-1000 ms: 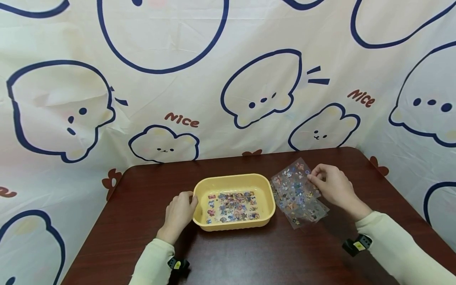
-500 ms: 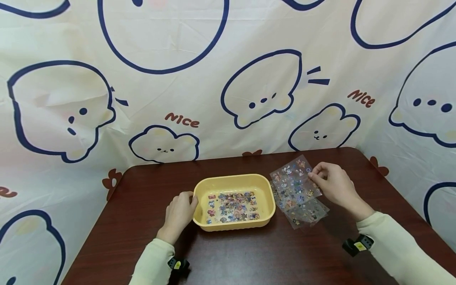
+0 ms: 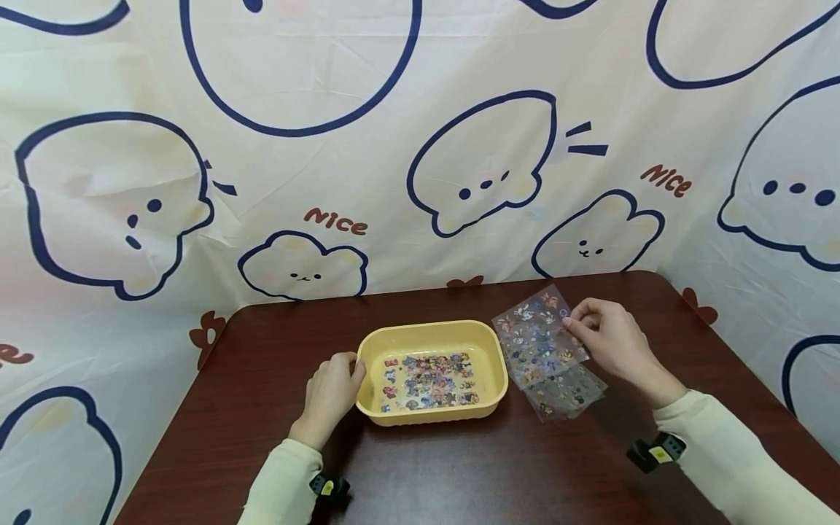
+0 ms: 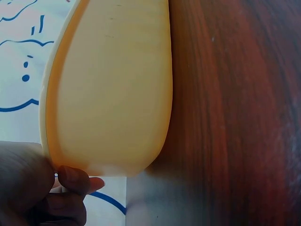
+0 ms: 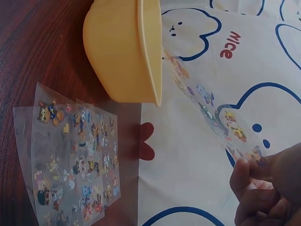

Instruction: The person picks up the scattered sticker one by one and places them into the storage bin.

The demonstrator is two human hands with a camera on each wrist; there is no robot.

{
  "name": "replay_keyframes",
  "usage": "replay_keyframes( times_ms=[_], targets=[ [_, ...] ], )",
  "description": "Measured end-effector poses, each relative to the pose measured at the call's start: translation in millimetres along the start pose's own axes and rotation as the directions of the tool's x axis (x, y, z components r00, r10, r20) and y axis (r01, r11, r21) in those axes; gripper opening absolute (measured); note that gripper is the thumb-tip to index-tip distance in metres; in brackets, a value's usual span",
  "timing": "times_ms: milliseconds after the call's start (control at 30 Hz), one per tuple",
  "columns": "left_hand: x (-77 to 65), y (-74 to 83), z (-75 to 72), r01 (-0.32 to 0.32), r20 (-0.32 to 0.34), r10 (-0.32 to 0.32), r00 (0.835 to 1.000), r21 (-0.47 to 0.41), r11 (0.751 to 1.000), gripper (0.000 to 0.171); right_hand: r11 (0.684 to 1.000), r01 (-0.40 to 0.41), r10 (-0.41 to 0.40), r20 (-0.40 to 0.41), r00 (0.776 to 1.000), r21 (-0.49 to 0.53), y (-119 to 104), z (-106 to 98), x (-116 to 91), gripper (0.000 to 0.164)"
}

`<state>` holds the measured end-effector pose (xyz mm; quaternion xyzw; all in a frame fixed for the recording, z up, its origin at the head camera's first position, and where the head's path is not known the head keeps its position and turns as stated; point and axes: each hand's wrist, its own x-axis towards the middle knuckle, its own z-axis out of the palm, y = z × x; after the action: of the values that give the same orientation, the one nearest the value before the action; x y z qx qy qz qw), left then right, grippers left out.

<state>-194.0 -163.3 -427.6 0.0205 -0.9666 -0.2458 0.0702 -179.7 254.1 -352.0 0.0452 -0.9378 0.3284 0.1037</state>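
Observation:
A yellow plastic basin (image 3: 429, 418) stands mid-table, with clear sheets of small colourful cartoon stickers (image 3: 433, 379) lying inside. My left hand (image 3: 330, 390) grips its left rim; in the left wrist view the thumb and fingers (image 4: 73, 179) are at the rim's corner. My right hand (image 3: 607, 335) pinches one transparent sticker sheet (image 3: 534, 328) by its right edge, right of the basin. The right wrist view shows this sheet (image 5: 211, 106) raised and slanting toward the basin rim. Beneath it, several more sticker sheets (image 3: 569, 394) lie overlapping on the table.
The dark red-brown wooden table (image 3: 446, 474) has rounded far corners. A pale cloth (image 3: 367, 168) with blue cartoon outlines hangs behind and at the sides. Each sleeved wrist wears a small black camera, such as the right camera (image 3: 656, 452).
The sticker sheet in my right hand has risen off the others and shifted slightly left toward the basin. My left hand and the basin have stayed in place.

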Motion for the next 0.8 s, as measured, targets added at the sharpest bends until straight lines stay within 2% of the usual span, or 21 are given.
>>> replay_keyframes(
  times_ms=[333, 800],
  targets=[
    [0.2, -0.1, 0.1, 0.013, 0.013, -0.013, 1.0, -0.002, 1.0, 0.037, 1.0, 0.006, -0.007, 0.029, 1.0, 0.031, -1, 12, 1, 0.016],
    [0.4, -0.1, -0.1, 0.014, 0.014, -0.013, 1.0, -0.006, 1.0, 0.037, 0.989, 0.009, -0.019, 0.065, 0.998, 0.15, 0, 36, 0, 0.014]
  ],
)
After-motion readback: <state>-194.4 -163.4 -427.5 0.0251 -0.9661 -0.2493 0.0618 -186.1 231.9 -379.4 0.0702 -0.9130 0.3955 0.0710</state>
